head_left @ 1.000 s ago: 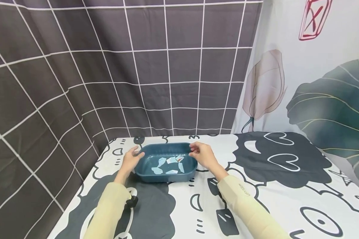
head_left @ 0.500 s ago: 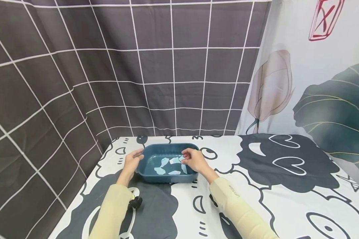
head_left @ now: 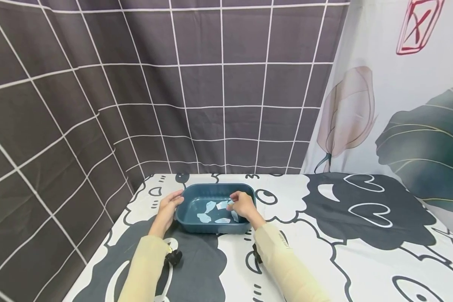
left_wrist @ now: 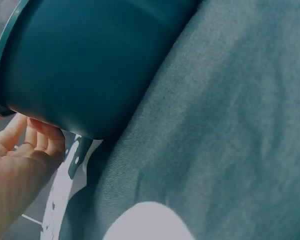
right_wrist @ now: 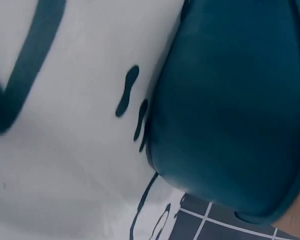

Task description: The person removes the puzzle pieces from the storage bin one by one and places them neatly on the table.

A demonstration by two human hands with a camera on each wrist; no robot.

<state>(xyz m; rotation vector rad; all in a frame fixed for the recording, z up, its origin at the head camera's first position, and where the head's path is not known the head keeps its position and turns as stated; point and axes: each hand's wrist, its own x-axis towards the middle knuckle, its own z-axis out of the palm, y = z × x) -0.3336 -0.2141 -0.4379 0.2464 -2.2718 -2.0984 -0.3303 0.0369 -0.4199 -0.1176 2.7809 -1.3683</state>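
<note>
A dark blue oval-cornered basin (head_left: 215, 227) stands on the patterned cloth, with several pale blue scraps (head_left: 204, 218) lying flat on its bottom. At the basin's left end, my left hand (head_left: 168, 205) holds the rim; the left wrist view shows bent fingers (left_wrist: 32, 135) against the wall below the rim. My right hand (head_left: 244, 204) reaches over the right end into the basin. Its curled fingers pinch at a pale scrap (head_left: 230, 204), which they partly cover. In the right wrist view the basin's outer wall (right_wrist: 225, 110) hides the fingers.
A white cloth (head_left: 294, 201) with dark cartoon drawings covers the table. Behind and to the left hangs a dark grid curtain (head_left: 245, 84). A pale curtain (head_left: 347, 113) with a flower and leaf print hangs at the right.
My right hand has moved from the basin's right rim inward and down onto a scrap near that end. My left hand stays at the left rim. The head view has shifted slightly.
</note>
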